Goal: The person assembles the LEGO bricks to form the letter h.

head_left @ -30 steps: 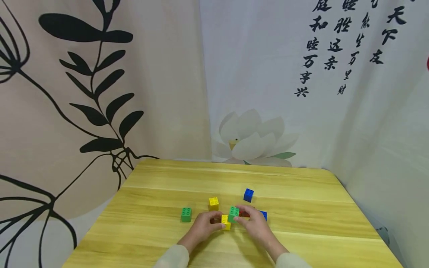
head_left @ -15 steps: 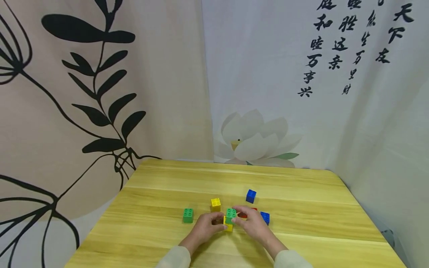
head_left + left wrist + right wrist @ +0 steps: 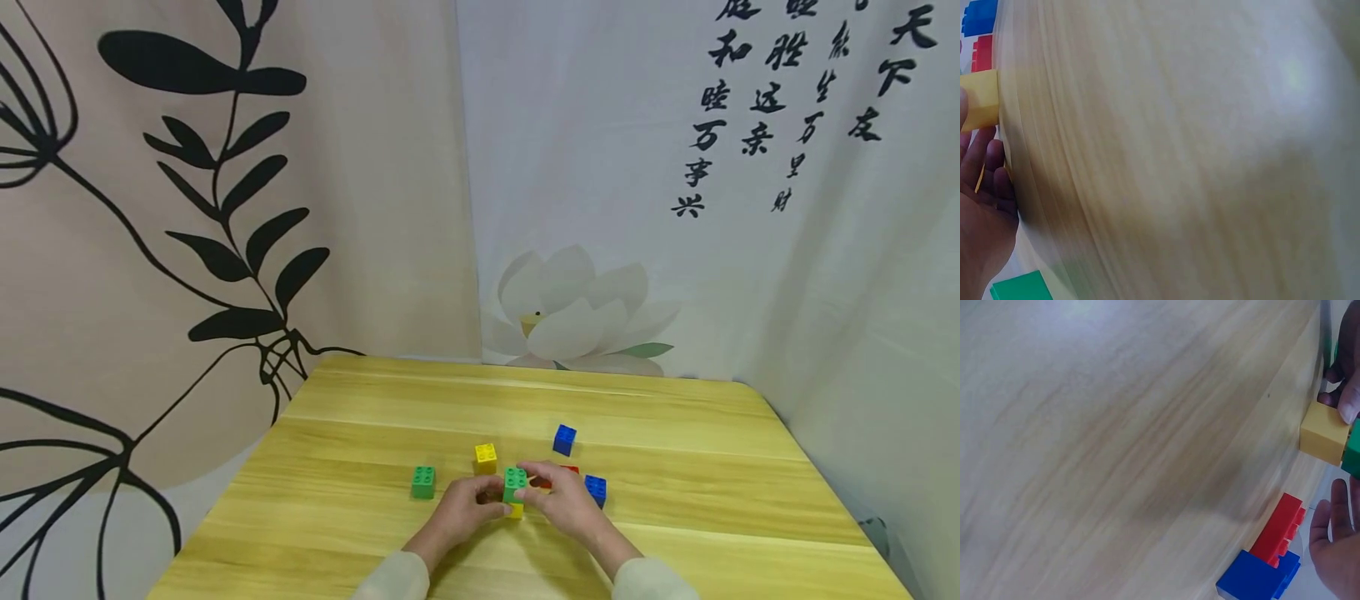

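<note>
My left hand [image 3: 463, 507] pinches a yellow toy building block [image 3: 516, 511] between thumb and fingers, low over the table. Directly on top of it, a green block [image 3: 515, 485] is gripped by the fingertips of my right hand [image 3: 564, 502], and covers most of the yellow one in the head view. From the right wrist, the yellow block [image 3: 1324, 432] and green block [image 3: 1352, 450] meet at the yellow one's studded face, with the left thumb against the yellow side. The left wrist view catches the yellow block [image 3: 982, 100] at its edge.
On the wooden table [image 3: 360, 417], another green block [image 3: 423, 482] sits left of the hands and a yellow block [image 3: 485, 459] just behind them. A blue block [image 3: 565, 440] lies farther back. Beside the right hand are a red block [image 3: 572, 469] and a blue block [image 3: 596, 490].
The green block has shifted left from beside the yellow block's upper right to straight over it, carried by my right hand. My left hand keeps its hold with little movement.
</note>
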{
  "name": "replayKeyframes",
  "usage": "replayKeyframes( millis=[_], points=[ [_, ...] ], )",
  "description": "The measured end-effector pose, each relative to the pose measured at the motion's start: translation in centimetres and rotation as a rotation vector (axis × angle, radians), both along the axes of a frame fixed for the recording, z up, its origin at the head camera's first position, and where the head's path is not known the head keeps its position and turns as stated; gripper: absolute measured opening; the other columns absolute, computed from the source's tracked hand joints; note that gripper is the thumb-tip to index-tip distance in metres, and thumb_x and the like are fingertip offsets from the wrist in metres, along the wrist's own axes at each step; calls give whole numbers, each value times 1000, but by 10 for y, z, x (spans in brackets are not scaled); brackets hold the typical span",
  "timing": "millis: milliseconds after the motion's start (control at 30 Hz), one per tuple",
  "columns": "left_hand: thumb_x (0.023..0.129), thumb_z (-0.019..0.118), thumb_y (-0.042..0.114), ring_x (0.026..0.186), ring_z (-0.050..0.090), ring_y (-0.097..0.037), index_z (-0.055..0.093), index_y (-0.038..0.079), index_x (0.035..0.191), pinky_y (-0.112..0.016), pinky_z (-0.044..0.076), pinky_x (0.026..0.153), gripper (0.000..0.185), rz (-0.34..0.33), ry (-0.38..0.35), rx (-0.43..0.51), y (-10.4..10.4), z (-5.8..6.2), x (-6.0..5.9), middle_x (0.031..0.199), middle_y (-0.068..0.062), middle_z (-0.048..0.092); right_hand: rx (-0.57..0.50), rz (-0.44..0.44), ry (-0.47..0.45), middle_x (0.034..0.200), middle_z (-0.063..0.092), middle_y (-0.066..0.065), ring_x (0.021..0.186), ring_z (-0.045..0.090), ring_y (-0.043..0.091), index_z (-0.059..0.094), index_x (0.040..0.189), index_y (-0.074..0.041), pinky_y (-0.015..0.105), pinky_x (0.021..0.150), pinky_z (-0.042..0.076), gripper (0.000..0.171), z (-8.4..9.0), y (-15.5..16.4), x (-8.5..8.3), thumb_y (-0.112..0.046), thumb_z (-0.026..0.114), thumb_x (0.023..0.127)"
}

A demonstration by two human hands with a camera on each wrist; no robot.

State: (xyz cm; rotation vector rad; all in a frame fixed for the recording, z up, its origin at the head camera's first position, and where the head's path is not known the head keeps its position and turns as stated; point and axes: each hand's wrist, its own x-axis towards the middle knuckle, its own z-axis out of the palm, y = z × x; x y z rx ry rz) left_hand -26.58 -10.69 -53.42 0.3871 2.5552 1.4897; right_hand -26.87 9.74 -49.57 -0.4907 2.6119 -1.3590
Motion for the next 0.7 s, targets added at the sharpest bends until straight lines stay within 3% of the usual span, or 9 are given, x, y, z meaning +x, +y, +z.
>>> replayKeyframes(
  millis=[367, 700],
  points=[
    [85, 77, 21, 88, 60, -6, 72, 17, 109, -20, 49, 74, 25, 11, 49, -44, 2, -4, -2, 108, 1, 75, -10, 18, 0, 122, 68, 7, 110, 64, 28, 64, 128, -14, 41, 86, 57, 44, -4, 0, -3, -37, 69, 91],
    [84, 77, 23, 89, 59, -7, 73, 19, 109, -20, 48, 75, 26, 1, 28, -22, 0, -2, -2, 107, 3, 74, -6, 63, -40, 119, 67, 4, 108, 62, 24, 67, 123, -16, 37, 82, 57, 39, 3, 1, -8, -36, 70, 90]
  ],
)
